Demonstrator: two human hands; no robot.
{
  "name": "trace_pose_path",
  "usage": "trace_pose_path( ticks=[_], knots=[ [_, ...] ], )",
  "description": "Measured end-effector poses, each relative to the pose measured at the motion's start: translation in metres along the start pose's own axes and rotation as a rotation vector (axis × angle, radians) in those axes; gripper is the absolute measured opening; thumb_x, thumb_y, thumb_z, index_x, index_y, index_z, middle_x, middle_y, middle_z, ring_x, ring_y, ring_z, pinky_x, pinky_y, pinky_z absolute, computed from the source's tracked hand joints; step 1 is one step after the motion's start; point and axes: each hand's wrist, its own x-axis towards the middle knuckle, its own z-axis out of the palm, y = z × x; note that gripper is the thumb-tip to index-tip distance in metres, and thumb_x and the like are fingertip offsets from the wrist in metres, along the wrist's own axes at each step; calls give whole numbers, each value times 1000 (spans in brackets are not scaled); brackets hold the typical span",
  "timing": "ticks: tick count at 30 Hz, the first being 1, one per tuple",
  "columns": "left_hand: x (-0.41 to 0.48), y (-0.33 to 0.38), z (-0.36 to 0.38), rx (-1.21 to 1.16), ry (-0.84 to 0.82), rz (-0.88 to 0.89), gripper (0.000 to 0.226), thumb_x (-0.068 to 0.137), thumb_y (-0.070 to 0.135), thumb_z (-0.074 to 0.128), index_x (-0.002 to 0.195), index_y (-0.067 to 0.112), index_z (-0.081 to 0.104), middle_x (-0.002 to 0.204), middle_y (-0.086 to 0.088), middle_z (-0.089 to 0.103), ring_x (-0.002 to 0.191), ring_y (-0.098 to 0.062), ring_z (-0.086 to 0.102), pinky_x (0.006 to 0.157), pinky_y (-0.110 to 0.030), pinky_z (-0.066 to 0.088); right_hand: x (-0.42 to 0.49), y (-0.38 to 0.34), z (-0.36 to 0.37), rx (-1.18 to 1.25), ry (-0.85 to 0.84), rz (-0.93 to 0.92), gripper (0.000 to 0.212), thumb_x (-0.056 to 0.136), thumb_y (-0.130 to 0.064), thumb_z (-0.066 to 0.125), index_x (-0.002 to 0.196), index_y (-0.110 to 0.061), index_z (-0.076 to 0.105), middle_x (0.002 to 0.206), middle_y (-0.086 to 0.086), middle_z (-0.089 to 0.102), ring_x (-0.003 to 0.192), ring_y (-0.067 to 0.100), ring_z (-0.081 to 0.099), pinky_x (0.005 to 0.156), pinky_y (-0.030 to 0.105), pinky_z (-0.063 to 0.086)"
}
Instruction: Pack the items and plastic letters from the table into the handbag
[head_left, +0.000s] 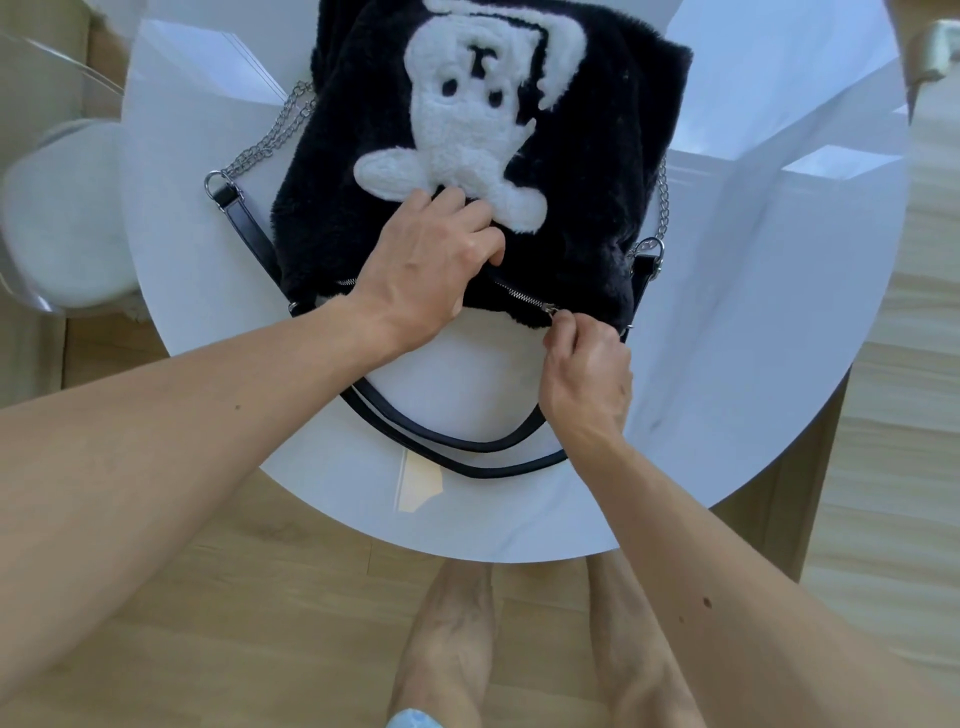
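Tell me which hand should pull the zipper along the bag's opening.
Right. The right hand already pinches the zipper pull, while the left hand grips the furry handbag to steady it.

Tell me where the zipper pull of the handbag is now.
In the head view, the zipper pull sits at the handbag's near edge, right of centre, pinched by the right hand, beside the left hand.

Single head view, steeply downward, close over the table (753, 312)
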Motion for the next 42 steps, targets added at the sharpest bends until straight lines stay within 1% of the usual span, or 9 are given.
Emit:
trace_pose_path(
  ticks=[5, 7, 10, 13, 16, 18, 22, 34, 42],
  knots=[
    [0, 0, -1, -109, -19, 33, 21, 82, 1, 67, 100, 12, 68, 91, -2, 59, 86, -25, 50, 72, -34, 36, -10, 8, 0, 116, -246, -80, 37, 100, -28, 39, 80, -16, 68, 71, -3, 62, 74, 22, 59, 65, 30, 41],
    [-2, -5, -5, -212, -32, 66, 19, 85, 10, 66, 103, 13, 67, 91, 5, 50, 85, -15, 44, 75, -31, 39, -14, 7, -3, 14, -299, -132, 40, 100, -35, 40, 77, -16, 66, 67, -3, 62, 69, 24, 59, 60, 31, 42],
    [-1, -19, -16, -303, 135, -23, 20, 89, 14, 57, 107, 12, 65, 96, 1, 53, 89, -14, 45, 80, -30, 39, -17, -7, -17, -176, -57, -363, 40, 99, -39, 44, 66, -18, 49, 58, -3, 49, 62, 25, 50, 56, 35, 39],
    [12, -40, -24, -199, 322, -165, 29, 90, 20, 53, 116, 13, 61, 113, -5, 57, 105, -23, 50, 87, -36, 40, -2, -45, -36, -67, 245, -618, 14, 94, -31, 52, 93, -22, 62, 84, -9, 57, 82, 17, 53, 68, 36, 46],
    [33, -61, -25, -183, 286, -236, 50, 95, 36, 48, 142, 16, 47, 149, -6, 43, 139, -28, 36, 111, -43, 33, 38, -87, -39, -82, 332, -716, 47, 92, -36, 52, 136, -19, 52, 135, 1, 53, 125, 22, 48, 102, 37, 40],
    [45, -70, -18, -192, 190, -240, 63, 100, 47, 39, 156, 21, 26, 165, -3, 19, 153, -27, 12, 122, -46, 17, 64, -109, -34, -187, 298, -696, 66, 96, -46, 45, 155, -21, 31, 162, 6, 28, 150, 26, 23, 120, 43, 21],
    [45, -75, 3, -201, 105, -297, 74, 99, 57, 31, 160, 24, 7, 169, 4, 3, 155, -23, -4, 122, -57, 9, 104, -100, -16, -343, 191, -619, 73, 100, -61, 29, 161, -28, 5, 169, 2, -4, 155, 24, -8, 123, 55, -1],
    [23, -82, 34, -205, 180, -312, 85, 97, 66, 27, 159, 16, -3, 169, -5, -5, 154, -31, -9, 123, -56, 10, 105, -54, -3, -266, 232, -537, 79, 97, -71, 24, 158, -34, -10, 169, 0, -9, 155, 18, -5, 124, 53, 4],
    [-33, -92, 24, -197, -7, -391, 83, 98, 65, 21, 157, 20, -16, 167, -1, -18, 154, -25, -14, 125, -49, 9, 71, -40, -14, -375, 83, -438, 78, 98, -67, 19, 159, -28, -12, 168, 3, -12, 155, 20, -8, 126, 48, 4]
  ],
)
